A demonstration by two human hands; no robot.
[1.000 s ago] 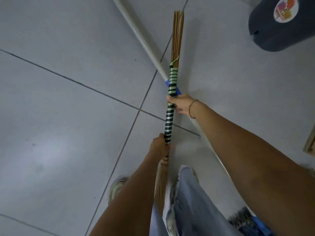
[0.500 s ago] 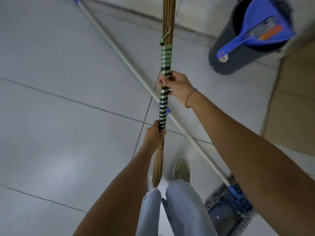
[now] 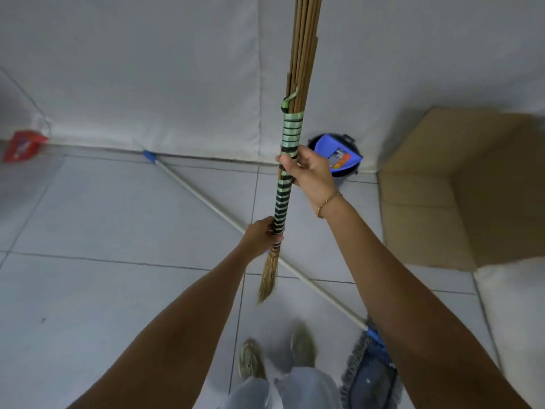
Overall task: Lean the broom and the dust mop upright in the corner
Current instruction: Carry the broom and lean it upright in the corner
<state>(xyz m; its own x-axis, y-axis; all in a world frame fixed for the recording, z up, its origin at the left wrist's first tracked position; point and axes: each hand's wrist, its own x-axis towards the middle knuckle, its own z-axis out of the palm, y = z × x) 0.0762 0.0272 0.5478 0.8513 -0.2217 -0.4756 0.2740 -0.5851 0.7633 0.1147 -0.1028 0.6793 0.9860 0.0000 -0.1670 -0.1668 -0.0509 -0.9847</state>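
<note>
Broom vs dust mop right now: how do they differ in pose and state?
Pose: the broom is held near upright, off the floor; the dust mop lies flat on the tiles.
Grip: the left hand and right hand both clasp the broom; nothing holds the dust mop.
Look: the broom's handle is bundled sticks with green-black wrapping; the dust mop has a plain white pole.
Shared: neither leans in the corner yet.

Soft, even light fills the room, with no hard glare on the pale floor tiles (image 3: 118, 219) and only faint shadows. The wide lens bends the wall (image 3: 147, 69) at the edges (its foot curves visibly). The shoes (image 3: 250, 361) and cardboard box (image 3: 460, 184) look smeared, slightly blurred.
</note>
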